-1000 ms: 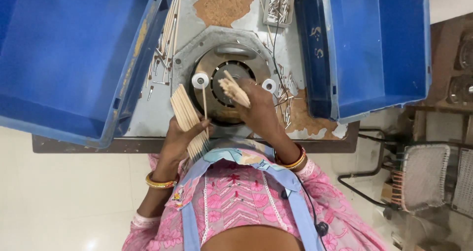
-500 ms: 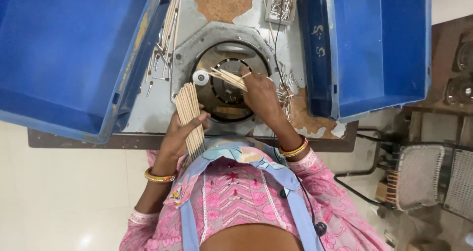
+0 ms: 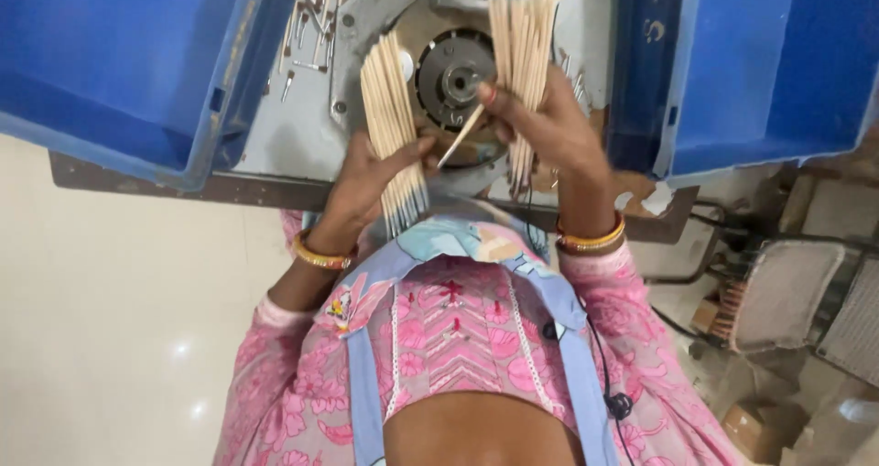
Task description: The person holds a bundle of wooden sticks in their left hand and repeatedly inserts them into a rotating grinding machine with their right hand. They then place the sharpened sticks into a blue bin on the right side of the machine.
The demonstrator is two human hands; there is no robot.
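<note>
My left hand (image 3: 366, 180) grips a bundle of thin wooden sticks (image 3: 392, 127) that fans upward over the grey metal machine plate (image 3: 293, 127). My right hand (image 3: 549, 132) holds a second bundle of sticks (image 3: 522, 36) upright, and one single stick (image 3: 461, 136) slants down from its fingers. Between the two hands sits a round dark metal disc (image 3: 450, 77) set in the machine plate. Both wrists wear gold bangles.
A large blue plastic crate (image 3: 119, 54) stands at the left and another blue crate (image 3: 760, 54) at the right. Small metal pins (image 3: 307, 27) lie scattered on the plate. A chair with a woven seat (image 3: 787, 292) stands at the lower right.
The view has closed in on the machine. My right hand has lifted a whole bundle of sticks upright where it held a few near the disc. My left hand's bundle has risen higher.
</note>
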